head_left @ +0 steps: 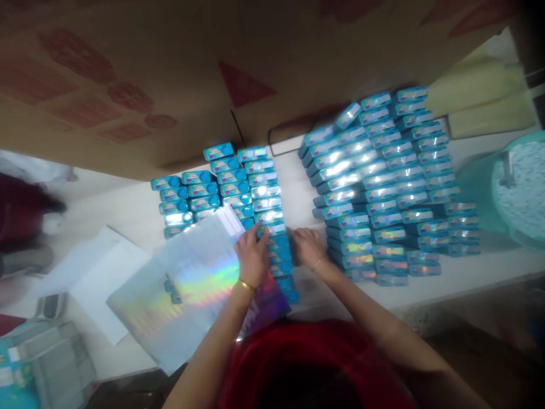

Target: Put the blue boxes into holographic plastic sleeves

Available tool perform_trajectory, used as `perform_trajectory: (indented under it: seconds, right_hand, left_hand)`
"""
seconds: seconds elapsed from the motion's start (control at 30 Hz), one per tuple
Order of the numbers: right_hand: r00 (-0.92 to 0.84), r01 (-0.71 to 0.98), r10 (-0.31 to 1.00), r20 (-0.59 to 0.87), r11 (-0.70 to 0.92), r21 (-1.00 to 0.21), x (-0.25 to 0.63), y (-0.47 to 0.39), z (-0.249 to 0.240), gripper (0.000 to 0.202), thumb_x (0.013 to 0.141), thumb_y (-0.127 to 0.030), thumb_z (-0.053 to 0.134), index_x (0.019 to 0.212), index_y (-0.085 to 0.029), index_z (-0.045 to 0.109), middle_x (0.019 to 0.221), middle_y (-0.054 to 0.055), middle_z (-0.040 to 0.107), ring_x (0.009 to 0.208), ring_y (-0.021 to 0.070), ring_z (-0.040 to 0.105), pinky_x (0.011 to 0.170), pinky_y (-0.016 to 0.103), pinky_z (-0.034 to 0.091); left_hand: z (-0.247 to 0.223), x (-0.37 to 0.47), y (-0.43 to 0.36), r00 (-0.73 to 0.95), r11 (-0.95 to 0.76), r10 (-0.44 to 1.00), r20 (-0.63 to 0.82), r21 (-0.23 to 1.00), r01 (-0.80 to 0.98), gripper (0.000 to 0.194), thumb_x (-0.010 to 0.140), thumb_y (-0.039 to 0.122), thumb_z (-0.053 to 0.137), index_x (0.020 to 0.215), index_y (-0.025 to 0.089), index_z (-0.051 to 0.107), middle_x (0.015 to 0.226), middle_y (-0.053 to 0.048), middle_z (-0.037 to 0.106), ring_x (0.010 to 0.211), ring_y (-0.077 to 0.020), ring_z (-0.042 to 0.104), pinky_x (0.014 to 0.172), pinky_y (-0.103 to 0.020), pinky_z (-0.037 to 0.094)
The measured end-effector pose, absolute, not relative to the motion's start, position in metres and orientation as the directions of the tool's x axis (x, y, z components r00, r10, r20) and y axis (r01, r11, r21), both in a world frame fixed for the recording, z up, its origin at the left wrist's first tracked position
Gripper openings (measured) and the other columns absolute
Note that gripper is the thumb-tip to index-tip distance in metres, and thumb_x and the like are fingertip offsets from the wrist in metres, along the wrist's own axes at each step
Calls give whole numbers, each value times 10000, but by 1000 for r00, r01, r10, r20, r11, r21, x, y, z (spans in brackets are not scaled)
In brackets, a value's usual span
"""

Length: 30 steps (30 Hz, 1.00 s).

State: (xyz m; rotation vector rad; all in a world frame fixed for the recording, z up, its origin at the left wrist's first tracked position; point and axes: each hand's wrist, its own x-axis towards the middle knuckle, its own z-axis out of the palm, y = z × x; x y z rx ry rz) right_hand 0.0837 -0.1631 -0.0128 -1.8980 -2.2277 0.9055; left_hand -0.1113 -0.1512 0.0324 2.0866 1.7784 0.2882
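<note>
My left hand [252,257], with a gold bangle at its wrist, is closed at the edge of a shiny rainbow-tinted holographic sheet [187,284]. The sheet slants over the left group of small teal boxes [235,187], hiding some of them. Its fingertips are beside the right-hand column of that group. My right hand [308,247] is in the gap between the two box groups, fingers bent and close to the same column. Blur hides what, if anything, they pinch. Close by on its right stands the larger group of teal boxes [387,176], many with shiny strips on top.
A brown carton [179,68] with red print walls off the table's far side. White papers [106,284] and grey blocks [55,352] lie to the left. A teal tub [481,176] of pale bits stands at right, with yellow material [485,102] behind it.
</note>
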Motion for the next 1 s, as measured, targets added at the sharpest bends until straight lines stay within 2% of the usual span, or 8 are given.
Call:
perform_trajectory:
  seconds: [0.13,0.2,0.3,0.37,0.5,0.67,0.87,1.0]
  right_hand:
    - [-112,860,986,-126,32,-509,64,-141,20,479,908,-149,358,1372,-145,476,1117,142,603,1026,271,495,880,407,369]
    - [-207,812,978,-22,159,-562,34,-127,37,457,933,-176,341,1368,-173,483,1253,137,571,1138,281,470,948,424,352]
    - [-429,725,902,46,374,-578,-21,-109,41,494,931,-120,324,1410,-181,431,1420,106,480,1333,273,349,1053,444,283]
    - [-505,700,862,42,437,-565,-50,-101,30,516,927,-83,315,1429,-168,397,1477,100,420,1395,256,283,1089,455,249]
    - [-518,718,856,-4,432,-546,-70,-96,4,499,944,-89,314,1433,-160,379,1520,100,345,1418,250,259,1096,476,251]
    - [-505,717,863,-4,417,-558,-65,-97,1,455,980,-168,313,1429,-158,388,1513,105,356,1412,246,279,1095,475,257]
    - [-504,709,863,21,428,-560,-66,-99,1,461,978,-172,318,1433,-151,383,1517,108,348,1428,231,242,1102,467,238]
    - [-515,707,857,-6,421,-568,-65,-96,0,475,961,-139,313,1430,-143,386,1527,99,331,1432,231,226,1101,465,234]
  left_hand:
    - [40,-171,-120,54,-104,992,110,527,843,340,903,258,437,1210,187,567,1127,-132,608,1071,-251,532,927,-410,400]
    - [39,-203,-104,-25,-61,986,167,492,868,334,902,285,445,1181,159,579,1070,-141,610,1037,-258,541,937,-416,397]
    - [30,-232,-86,4,-68,990,137,460,885,334,904,303,434,1149,154,604,1055,-146,598,1028,-261,539,931,-409,406]
    - [23,-237,-79,66,-100,994,91,449,888,326,909,294,413,1127,170,621,1072,-140,593,1021,-252,542,921,-393,411]
    - [15,-230,-78,104,-121,992,65,362,924,305,917,261,387,1039,203,661,1052,-124,616,921,-243,550,850,-372,407]
    - [16,-228,-84,137,-148,989,58,275,950,278,915,237,412,990,205,678,1040,-136,647,871,-259,541,794,-379,386]
    - [13,-227,-92,172,-180,984,52,270,946,296,902,184,426,1100,214,645,1239,-134,608,964,-262,566,821,-391,405]
    - [24,-223,-108,157,-165,986,49,341,926,242,907,209,433,1024,202,645,1221,-132,616,1031,-258,564,865,-400,401]
